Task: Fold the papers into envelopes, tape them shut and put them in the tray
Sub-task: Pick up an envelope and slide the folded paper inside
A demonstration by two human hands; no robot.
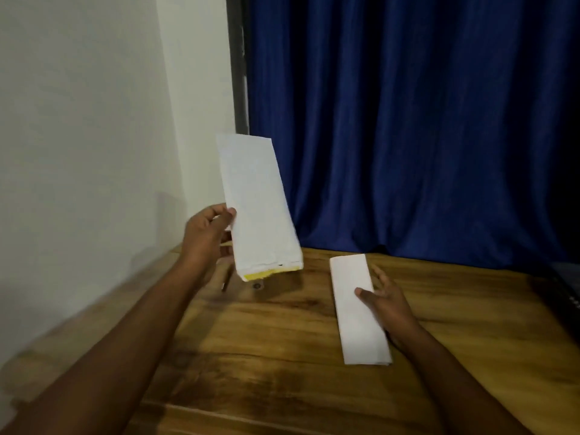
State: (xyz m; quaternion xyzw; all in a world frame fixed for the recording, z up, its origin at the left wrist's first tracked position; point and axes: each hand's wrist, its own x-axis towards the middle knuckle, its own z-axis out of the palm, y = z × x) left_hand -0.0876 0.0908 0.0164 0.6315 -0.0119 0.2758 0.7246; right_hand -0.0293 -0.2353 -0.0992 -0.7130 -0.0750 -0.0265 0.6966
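Observation:
My left hand point(207, 240) holds a white folded paper envelope point(257, 205) upright above the table's far left corner, gripped by its left edge; a yellow strip shows along its bottom end. A second folded white paper point(357, 309) lies flat on the wooden table point(266, 340) to the right. My right hand point(386, 306) rests on that paper's right side, fingers spread, thumb lying on top of it. No tray is in view.
A white wall stands to the left and a blue curtain point(423, 120) hangs behind the table. A thin dark pen-like object point(226, 281) and a small round thing point(258, 286) lie under the raised envelope. A dark object point(568, 290) sits at the right edge.

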